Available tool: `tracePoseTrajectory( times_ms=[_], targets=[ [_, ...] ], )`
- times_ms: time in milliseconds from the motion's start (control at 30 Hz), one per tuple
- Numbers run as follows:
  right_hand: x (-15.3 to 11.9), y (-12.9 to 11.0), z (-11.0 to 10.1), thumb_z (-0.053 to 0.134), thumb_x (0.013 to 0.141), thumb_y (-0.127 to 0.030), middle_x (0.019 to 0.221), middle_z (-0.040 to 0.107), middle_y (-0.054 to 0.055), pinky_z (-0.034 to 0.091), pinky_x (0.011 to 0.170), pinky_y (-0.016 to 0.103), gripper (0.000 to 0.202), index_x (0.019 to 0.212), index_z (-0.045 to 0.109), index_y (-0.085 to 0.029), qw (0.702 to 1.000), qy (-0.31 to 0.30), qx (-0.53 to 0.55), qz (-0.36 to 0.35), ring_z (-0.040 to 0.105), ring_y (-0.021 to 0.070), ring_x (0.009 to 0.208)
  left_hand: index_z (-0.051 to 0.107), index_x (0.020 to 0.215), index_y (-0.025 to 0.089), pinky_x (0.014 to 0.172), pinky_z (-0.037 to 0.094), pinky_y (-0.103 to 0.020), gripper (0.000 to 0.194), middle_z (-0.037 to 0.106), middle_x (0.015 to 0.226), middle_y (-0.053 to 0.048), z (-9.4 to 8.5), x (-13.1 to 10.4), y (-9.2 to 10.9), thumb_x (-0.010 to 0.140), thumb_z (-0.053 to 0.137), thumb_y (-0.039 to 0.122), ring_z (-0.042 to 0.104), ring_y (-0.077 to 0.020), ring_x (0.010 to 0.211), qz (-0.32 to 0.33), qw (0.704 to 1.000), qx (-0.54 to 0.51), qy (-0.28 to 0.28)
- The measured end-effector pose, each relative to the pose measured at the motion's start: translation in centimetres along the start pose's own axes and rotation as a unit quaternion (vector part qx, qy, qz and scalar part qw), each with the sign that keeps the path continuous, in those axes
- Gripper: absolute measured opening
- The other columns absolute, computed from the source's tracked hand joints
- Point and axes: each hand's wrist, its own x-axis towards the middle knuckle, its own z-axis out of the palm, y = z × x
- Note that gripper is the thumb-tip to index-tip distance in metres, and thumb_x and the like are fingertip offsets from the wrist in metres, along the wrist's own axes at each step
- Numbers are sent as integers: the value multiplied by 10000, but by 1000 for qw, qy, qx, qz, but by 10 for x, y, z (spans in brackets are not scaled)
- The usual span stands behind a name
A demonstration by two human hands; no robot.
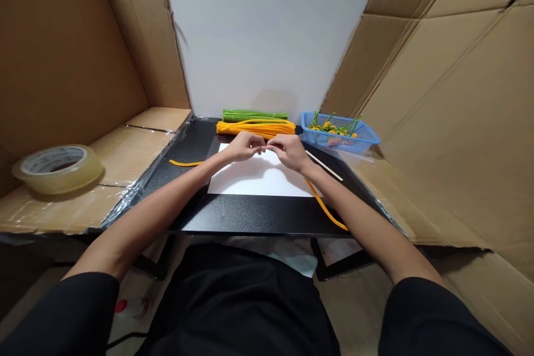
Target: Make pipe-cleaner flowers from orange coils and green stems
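1. Left hand [243,147] and right hand [287,151] meet fingertip to fingertip over the white paper [258,178], both pinched closed on an orange pipe cleaner [325,208]; its end trails off the table [250,214] edge.
2. Risk: the trailing end may snag on the edge and pull loose.
3. Count: one loose orange piece [186,163], one wooden stick [324,166], one blue basket [340,132], two bundles, orange [255,127] and green [254,115], one tape roll [58,168].

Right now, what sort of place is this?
Likely a makeshift craft station: a small black table walled in by cardboard, with bundled orange pipe cleaners and a roll of tape.
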Motion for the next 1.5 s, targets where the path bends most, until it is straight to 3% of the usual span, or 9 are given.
tracePoseTrajectory(
  times_ms=[167,333,467,600,767,900,1067,1300,1500],
  targets=[
    [5,5,-2,654,802,-308,625,661,28,383,566,263,190,728,727,-148,986,-32,120,109,522,127,553,738,804,128,609,400,-231,202,727,727,-49,7,0,5,786,543,79,615,-141,655,42,995,70,52],
    [2,7,-5,705,726,-413,584,619,32,348,492,247,283,681,691,-133,948,-99,231,197,473,104,506,747,782,148,594,344,-273,245,710,703,-59,11,-2,14,839,514,103,586,-154,622,88,985,142,40],
    [0,8,-11,757,689,-381,556,586,37,287,452,239,287,588,638,-140,916,-168,274,239,430,90,486,768,848,171,604,338,-287,276,731,781,-74,15,-4,16,879,498,124,622,-172,680,105,978,180,4],
    [1,10,-13,753,740,-324,554,560,30,270,419,227,310,550,574,-155,897,-230,285,246,388,74,464,757,823,173,611,332,-302,292,713,782,-91,15,-4,17,932,487,190,624,-196,709,108,972,208,-25],
    [0,13,-6,723,824,-289,538,544,12,311,413,220,311,587,575,-153,914,-246,240,217,345,59,429,751,848,175,635,342,-296,283,728,861,-105,12,-5,12,939,484,168,639,-210,790,97,970,218,-49],
    [-3,14,0,668,871,-267,664,645,56,385,500,245,198,732,668,-126,956,-190,146,171,484,101,505,752,892,176,621,326,-282,255,738,899,-96,8,-6,3,929,500,167,630,-197,760,67,974,209,-58],
    [-4,7,2,683,858,-194,932,703,97,383,683,279,102,939,718,-142,992,-109,-23,66,603,184,806,749,925,147,634,335,-275,247,735,858,-92,0,-4,-3,906,504,173,593,-178,702,12,985,164,-54],
    [-8,-1,3,489,1014,-288,808,655,67,236,586,301,274,971,743,-193,974,-107,-193,-47,521,165,681,744,868,106,571,351,-243,333,568,612,-16,-11,1,-2,931,494,316,471,-124,571,-32,992,42,-119],
    [-9,2,0,491,979,-170,735,616,31,200,567,308,262,1036,740,-230,957,-127,-243,-98,454,146,622,777,902,121,545,312,-242,471,514,624,-5,-20,-1,5,951,471,476,421,-116,556,-52,984,-5,-170]
  ],
)
